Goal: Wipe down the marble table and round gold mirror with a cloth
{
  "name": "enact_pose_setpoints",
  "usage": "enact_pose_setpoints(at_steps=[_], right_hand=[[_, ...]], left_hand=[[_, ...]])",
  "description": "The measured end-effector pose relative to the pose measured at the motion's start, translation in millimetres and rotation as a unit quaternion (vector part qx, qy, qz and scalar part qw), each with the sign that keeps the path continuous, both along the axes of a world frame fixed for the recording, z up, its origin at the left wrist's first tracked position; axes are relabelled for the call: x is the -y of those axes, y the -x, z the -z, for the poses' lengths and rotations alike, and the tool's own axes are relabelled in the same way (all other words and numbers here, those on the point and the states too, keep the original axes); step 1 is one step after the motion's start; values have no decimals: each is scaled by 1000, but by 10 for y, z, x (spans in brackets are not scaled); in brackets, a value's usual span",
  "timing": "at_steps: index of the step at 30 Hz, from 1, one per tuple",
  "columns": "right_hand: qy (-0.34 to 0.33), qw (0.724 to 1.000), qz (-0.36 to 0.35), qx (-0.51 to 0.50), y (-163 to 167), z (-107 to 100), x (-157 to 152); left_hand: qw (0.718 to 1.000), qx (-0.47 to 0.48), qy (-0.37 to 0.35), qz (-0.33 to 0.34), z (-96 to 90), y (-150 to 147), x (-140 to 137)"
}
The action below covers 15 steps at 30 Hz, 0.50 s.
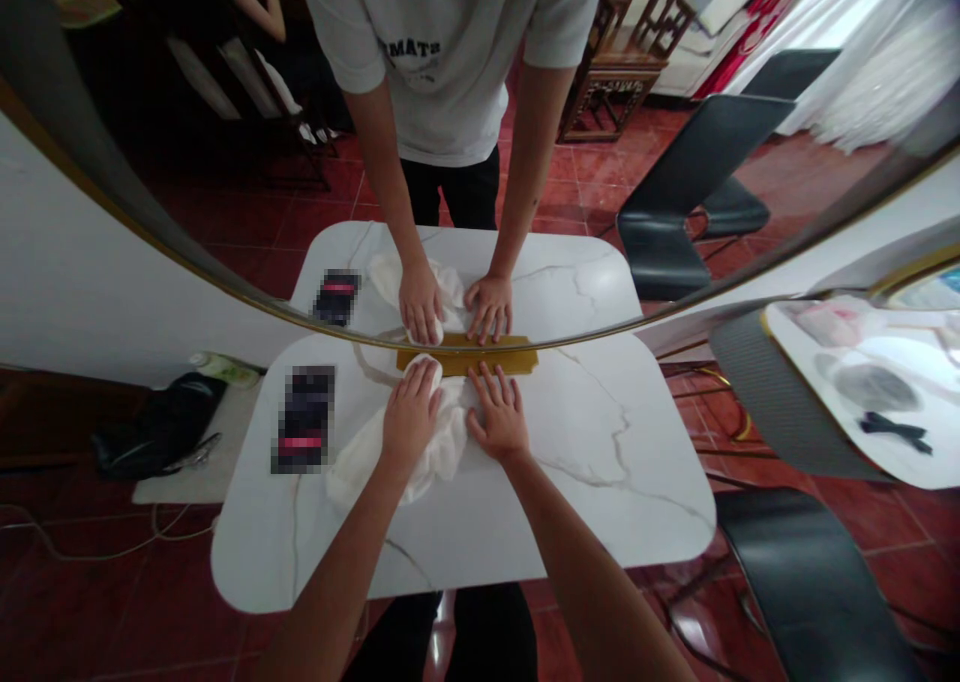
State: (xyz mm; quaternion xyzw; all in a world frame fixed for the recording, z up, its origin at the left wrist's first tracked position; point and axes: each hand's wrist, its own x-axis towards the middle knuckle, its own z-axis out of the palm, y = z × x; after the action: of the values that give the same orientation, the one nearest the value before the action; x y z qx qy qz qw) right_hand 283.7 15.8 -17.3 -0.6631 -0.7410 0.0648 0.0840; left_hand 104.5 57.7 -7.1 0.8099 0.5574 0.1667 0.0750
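A white cloth [448,449] lies bunched and spread on the white marble-patterned table [600,462]. My left hand [409,412] rests over the cloth with its fingers together, pressing a folded part of it against the left side of a gold mirror base [529,362]. Spread fingers of my right hand [499,417] reach the front edge of that base, with the palm low near the tabletop and nothing held. The cloth under my left fingers is partly hidden. Above the base rises a large mirror [555,187] with a thin gold rim, reflecting both hands and the cloth.
A pixelated dark phone-like object [304,417] lies on the table's left side. To the right stand a black chair [814,582] and another white table [892,422] with items on it. A black bag [161,422] and a bottle [225,369] are at left. Cables [97,552] cross the red floor.
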Motion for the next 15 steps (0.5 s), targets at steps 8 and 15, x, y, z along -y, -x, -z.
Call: enact_pose_setpoints(at_steps=[8, 15], right_hand=[[-1, 1000, 3, 0, 5, 3, -4], [2, 1000, -2, 6, 3, 2, -3]], left_hand=[[999, -15, -14, -34, 43, 136, -11], [997, -32, 2, 72, 19, -360, 78]])
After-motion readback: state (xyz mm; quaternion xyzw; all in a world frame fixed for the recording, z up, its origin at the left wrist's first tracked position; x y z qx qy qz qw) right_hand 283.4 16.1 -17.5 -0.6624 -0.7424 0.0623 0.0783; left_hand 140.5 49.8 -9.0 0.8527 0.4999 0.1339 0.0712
